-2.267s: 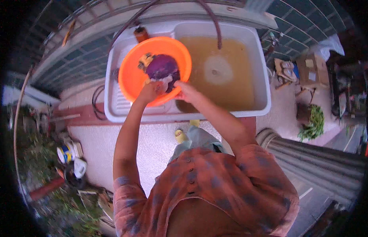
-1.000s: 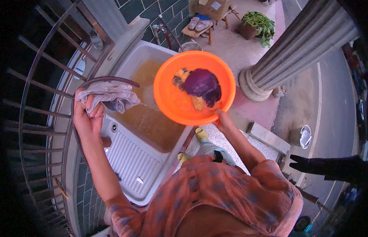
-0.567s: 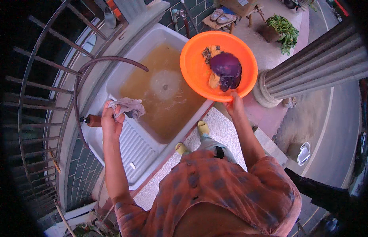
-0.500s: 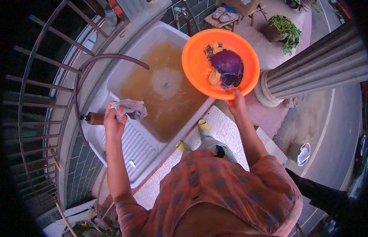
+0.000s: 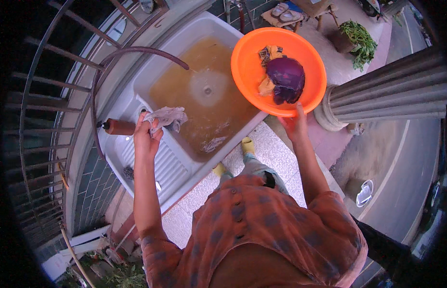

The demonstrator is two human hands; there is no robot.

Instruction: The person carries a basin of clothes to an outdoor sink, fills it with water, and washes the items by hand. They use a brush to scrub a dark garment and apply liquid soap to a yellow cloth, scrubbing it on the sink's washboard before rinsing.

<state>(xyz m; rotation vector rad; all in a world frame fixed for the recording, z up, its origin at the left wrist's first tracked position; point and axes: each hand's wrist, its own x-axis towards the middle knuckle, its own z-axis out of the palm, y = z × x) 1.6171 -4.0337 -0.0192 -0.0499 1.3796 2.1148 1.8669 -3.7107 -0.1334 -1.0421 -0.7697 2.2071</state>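
My left hand (image 5: 148,133) is closed around a wet, crumpled, pale greyish cloth (image 5: 169,116) above the near left corner of the sink (image 5: 233,144). Murky yellow-brown water (image 5: 175,91) fills the sink's deep basin. My right hand (image 5: 295,126) grips the near rim of a round orange washbasin (image 5: 242,65), with the thumb over the edge and the fingers mostly hidden beneath it. Inside the washbasin lie a bunched dark purple cloth (image 5: 287,76) and yellow patterned cloth (image 5: 266,86). The washbasin is held beyond the sink's right edge.
A hose (image 5: 151,50) ends over the water. Beside my left hand are a brown bottle (image 5: 120,127) and a ribbed washboard (image 5: 161,163), with a dark scouring pad (image 5: 128,173) near it. Metal bars (image 5: 60,86) line the left; a fluted column (image 5: 382,96) stands right.
The whole view has shifted slightly, so the washbasin and cloth appear further right. Both hands keep their holds. The dark scouring pad by my left forearm now shows.
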